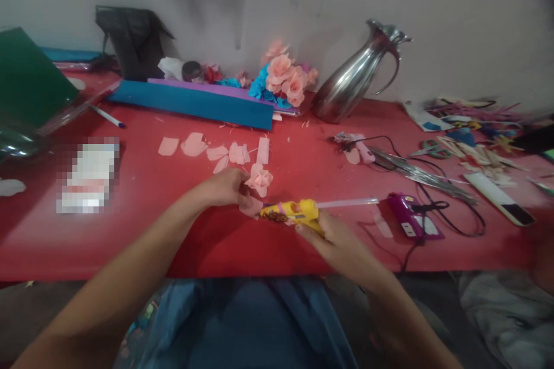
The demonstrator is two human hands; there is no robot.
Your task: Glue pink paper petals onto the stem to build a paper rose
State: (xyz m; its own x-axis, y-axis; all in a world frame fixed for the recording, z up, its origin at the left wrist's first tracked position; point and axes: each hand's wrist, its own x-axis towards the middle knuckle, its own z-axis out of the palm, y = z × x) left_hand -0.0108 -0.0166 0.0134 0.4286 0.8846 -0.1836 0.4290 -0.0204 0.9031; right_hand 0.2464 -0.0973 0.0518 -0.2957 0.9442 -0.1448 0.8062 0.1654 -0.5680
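Observation:
My right hand (335, 239) is wrapped round the handle of a yellow hot glue gun (298, 211), which points left. A long clear glue stick (348, 203) sticks out of its back end. My left hand (225, 187) is closed at the fingertips on a pink paper flower (259, 180). Below the flower, a loose-looking pink petal (250, 206) meets the nozzle of the gun; whether it is joined to the flower I cannot tell. Beyond my hands lie several cut pink paper petals (194, 144) and a small pink strip (262, 150).
A steel jug (357, 72) stands by the wall, near finished paper roses (288, 78) and a blue sheet (190, 105). Rightward lie a purple power socket box (413, 216) with cables, scissors (435, 150) and a white-and-black object (497, 197). A pen (108, 117) lies leftward.

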